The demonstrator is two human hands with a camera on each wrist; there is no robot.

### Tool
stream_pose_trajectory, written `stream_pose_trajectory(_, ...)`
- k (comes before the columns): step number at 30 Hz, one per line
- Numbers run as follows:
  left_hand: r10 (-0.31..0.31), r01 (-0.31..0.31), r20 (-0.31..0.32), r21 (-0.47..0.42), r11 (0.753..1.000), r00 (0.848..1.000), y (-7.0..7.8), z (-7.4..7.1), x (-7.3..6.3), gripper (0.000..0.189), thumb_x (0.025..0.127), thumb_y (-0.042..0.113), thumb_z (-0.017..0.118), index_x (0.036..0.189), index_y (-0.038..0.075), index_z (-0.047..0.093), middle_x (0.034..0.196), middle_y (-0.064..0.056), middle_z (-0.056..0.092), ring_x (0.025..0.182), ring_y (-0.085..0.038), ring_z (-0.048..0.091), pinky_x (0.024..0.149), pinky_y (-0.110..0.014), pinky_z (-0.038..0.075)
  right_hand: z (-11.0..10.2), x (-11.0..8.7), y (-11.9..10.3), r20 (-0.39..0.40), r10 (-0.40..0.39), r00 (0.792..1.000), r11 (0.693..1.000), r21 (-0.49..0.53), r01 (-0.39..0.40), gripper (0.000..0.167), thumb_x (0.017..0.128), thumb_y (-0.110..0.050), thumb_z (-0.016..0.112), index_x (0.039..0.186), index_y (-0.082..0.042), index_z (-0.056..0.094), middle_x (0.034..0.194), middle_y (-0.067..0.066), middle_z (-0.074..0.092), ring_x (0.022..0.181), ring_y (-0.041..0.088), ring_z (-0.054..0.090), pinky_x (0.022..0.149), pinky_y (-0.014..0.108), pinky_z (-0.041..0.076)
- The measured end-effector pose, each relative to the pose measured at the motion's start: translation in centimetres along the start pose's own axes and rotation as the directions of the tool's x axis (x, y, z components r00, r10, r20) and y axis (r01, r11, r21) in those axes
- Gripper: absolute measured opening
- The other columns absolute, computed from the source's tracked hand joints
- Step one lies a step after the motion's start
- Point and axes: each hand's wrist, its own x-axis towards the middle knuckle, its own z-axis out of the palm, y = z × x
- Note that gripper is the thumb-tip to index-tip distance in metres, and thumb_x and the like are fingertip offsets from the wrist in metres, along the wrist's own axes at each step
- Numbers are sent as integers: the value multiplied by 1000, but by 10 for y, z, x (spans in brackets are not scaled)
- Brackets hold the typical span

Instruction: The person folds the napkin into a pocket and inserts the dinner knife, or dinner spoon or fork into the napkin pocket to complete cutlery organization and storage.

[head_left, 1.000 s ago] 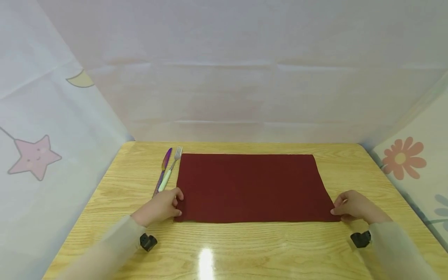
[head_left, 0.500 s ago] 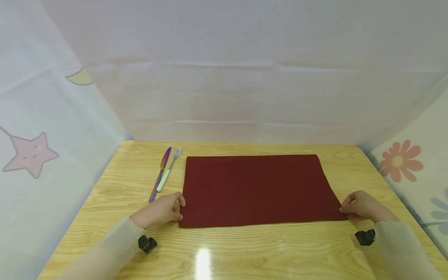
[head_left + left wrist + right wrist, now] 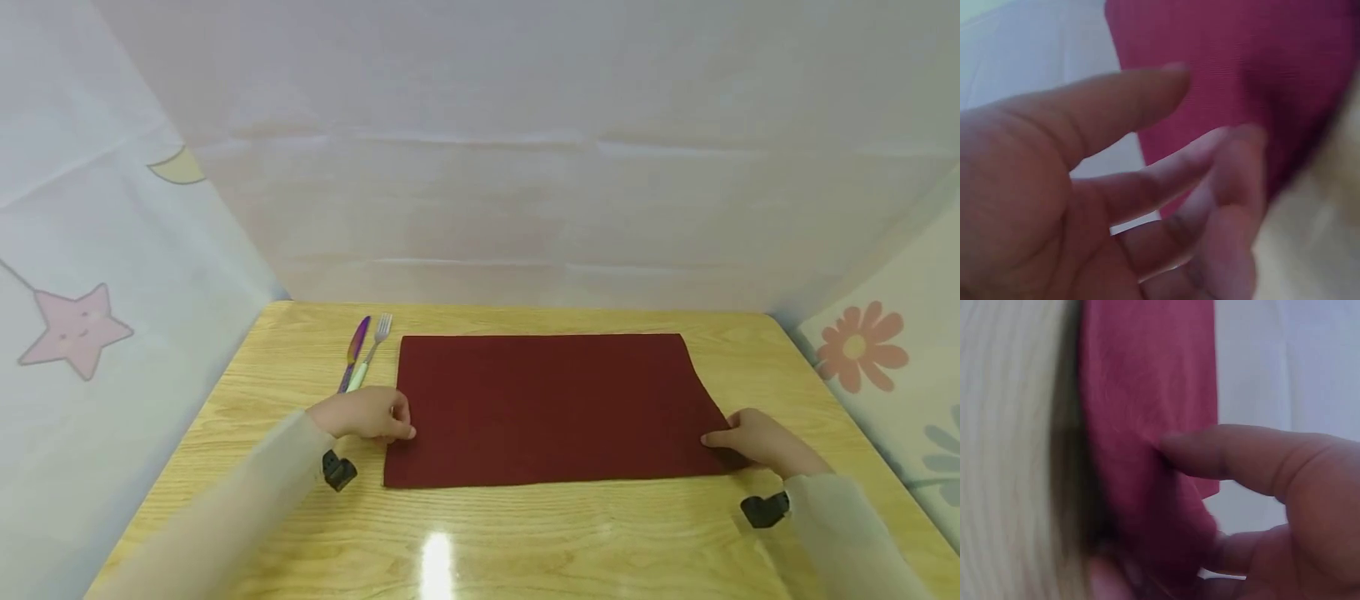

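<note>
The right hand (image 3: pixel 765 439) pinches the near right corner of a dark red rectangular woven cloth (image 3: pixel 547 408), thumb on top. The left hand (image 3: pixel 363 414) grasps nothing, its fingers loosely bent over the cloth's left edge. The cloth lies spread on the pale wood-grain desk (image 3: pixel 540 533). Left of it lie a silver fork with a pale green handle (image 3: pixel 381 331) and an iridescent purple-gold metal knife (image 3: pixel 352 353).

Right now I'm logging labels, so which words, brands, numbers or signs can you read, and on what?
None: no readable text on the red cloth, knife, fork or table.
The backdrop shows only pictures.
Any marks on the black wrist devices are too small to read.
</note>
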Motion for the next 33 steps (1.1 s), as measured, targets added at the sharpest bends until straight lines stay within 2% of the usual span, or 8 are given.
stream_pose_trajectory(5, 73, -74, -71, -8, 997, 995, 29, -12, 25, 15, 101, 23, 64, 93, 10, 62, 84, -10, 66, 69, -19, 59, 63, -31, 48, -1, 1, -1, -15, -21, 1000, 987, 158, 24, 67, 100, -27, 61, 135, 24, 35, 105, 20, 68, 88, 21, 68, 78, 38, 57)
stream_pose_trajectory(8, 117, -119, -113, -3, 993, 987, 44, -11, 42, 13, 102, 23, 63, 95, 11, 63, 85, -11, 67, 70, -19, 59, 64, -32, 47, -1, 1, -1, -34, -11, 999, 960, 281, 20, 77, 103, -25, 58, 146, 24, 18, 113, 21, 66, 91, 19, 68, 80, 36, 58)
stream_pose_trajectory(18, 230, -241, -187, -39, 970, 955, 77, -5, 85, 19, 105, 19, 57, 111, 5, 66, 99, -16, 69, 85, -29, 64, 70, -34, 48, 4, 1, -2, -11, 6, 1000, 780, 625, 2, 34, 102, -24, 61, 124, 2, 60, 100, 0, 68, 88, 14, 68, 80, 31, 58)
stream_pose_trajectory(20, 234, -249, -193, -57, 967, 953, 80, -4, 92, 20, 106, 19, 56, 113, 4, 66, 101, -16, 69, 89, -31, 65, 71, -35, 49, 7, 0, -5, -36, -9, 999, 784, 620, 29, 33, 103, -23, 61, 123, 3, 59, 98, -1, 69, 88, 14, 69, 79, 31, 58)
stream_pose_trajectory(24, 240, -271, -212, -132, 953, 947, 84, 1, 106, 19, 106, 18, 56, 115, 4, 65, 101, -14, 68, 89, -30, 64, 72, -34, 49, 16, -7, -17, -164, -84, 983, 850, 502, 157, 35, 104, -30, 61, 119, 2, 59, 97, -2, 68, 86, 13, 69, 76, 31, 58)
stream_pose_trajectory(27, 217, -272, -230, -246, 930, 949, 88, 6, 117, 19, 106, 17, 55, 118, 6, 64, 104, -11, 68, 89, -25, 64, 74, -32, 53, 27, -12, -30, -255, -154, 955, 892, 381, 245, 35, 101, -35, 64, 108, -1, 59, 119, 11, 66, 95, 16, 69, 75, 29, 57)
stream_pose_trajectory(29, 196, -268, -226, -355, 896, 954, 93, 11, 124, 23, 106, 16, 55, 125, 5, 62, 114, -13, 67, 95, -23, 65, 79, -32, 56, 34, -14, -39, -287, -213, 934, 908, 294, 297, 36, 100, -35, 66, 102, -1, 56, 138, 20, 57, 109, 24, 66, 77, 28, 56)
stream_pose_trajectory(33, 168, -230, -157, -595, 770, 973, 106, 22, 135, 37, 108, 17, 52, 141, 1, 53, 136, -18, 59, 115, -26, 64, 93, -36, 55, 46, -16, -56, -305, -322, 896, 908, 168, 383, 29, 100, -25, 68, 96, -1, 54, 153, 24, 43, 126, 40, 56, 79, 24, 54)
